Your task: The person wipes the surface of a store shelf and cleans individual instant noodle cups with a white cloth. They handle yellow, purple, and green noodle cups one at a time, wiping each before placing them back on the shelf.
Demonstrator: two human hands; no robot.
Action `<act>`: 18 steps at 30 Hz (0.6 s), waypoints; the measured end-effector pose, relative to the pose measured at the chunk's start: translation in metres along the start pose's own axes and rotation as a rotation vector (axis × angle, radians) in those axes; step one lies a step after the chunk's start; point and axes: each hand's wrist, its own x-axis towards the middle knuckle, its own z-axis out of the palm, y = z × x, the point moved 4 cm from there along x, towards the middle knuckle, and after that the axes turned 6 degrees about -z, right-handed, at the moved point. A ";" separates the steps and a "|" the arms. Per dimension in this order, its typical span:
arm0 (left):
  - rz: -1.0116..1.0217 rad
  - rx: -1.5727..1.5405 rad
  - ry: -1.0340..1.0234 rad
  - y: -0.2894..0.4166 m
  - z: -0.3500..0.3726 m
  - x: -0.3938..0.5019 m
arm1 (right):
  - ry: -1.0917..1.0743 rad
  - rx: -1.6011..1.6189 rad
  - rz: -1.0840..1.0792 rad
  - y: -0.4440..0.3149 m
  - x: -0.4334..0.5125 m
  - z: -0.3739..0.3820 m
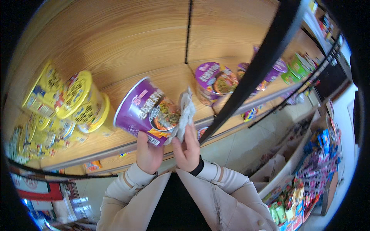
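Note:
A purple instant noodle cup [136, 106] with a white rim lies tilted sideways before me, above the front of a wooden shelf [121, 144]. My left hand [149, 154] grips it from below, the thumb against its printed side. A crumpled whitish cloth [185, 111] is in my right hand [188, 150], pressed against the end of the cup at the right. Part of that end is hidden by the cloth. Just right of the cloth, another purple noodle cup [208, 83] stands on the shelf.
Yellow noodle cups [78, 98] are stacked at the left. Behind a black metal post [248, 78] are more purple cups [276, 69] and green cups [297, 68]. Bagged snacks [315, 161] fill a display at the right. Tiled floor [228, 150] shows below the shelf.

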 end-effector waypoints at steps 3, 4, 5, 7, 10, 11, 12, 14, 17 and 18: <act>-0.004 0.035 -0.048 -0.010 0.001 0.001 | 0.009 0.002 0.122 0.004 -0.013 -0.003; -0.002 0.058 -0.023 -0.012 -0.002 0.002 | 0.035 0.046 0.065 0.002 -0.014 -0.004; -0.033 0.101 0.062 -0.014 -0.007 0.003 | -0.002 0.014 0.105 0.001 -0.017 -0.007; -0.044 0.139 -0.032 -0.010 -0.012 0.006 | -0.010 0.053 0.067 -0.004 -0.022 -0.012; -0.018 0.133 -0.117 -0.003 -0.029 0.016 | -0.187 0.098 0.040 -0.007 -0.030 -0.027; 0.017 0.217 -0.089 -0.001 -0.038 0.021 | -0.220 0.045 0.026 -0.006 -0.032 -0.035; 0.010 0.246 -0.147 0.002 -0.044 0.025 | -0.160 0.077 0.003 -0.005 -0.033 -0.048; 0.032 0.214 -0.149 0.003 -0.055 0.033 | 0.015 -0.007 0.155 0.002 -0.039 -0.088; 0.116 0.038 -0.083 -0.002 -0.058 0.040 | 0.317 -0.180 0.214 0.011 -0.042 -0.162; 0.144 -0.014 -0.136 -0.003 -0.052 0.040 | 0.375 -0.256 0.221 0.012 -0.042 -0.184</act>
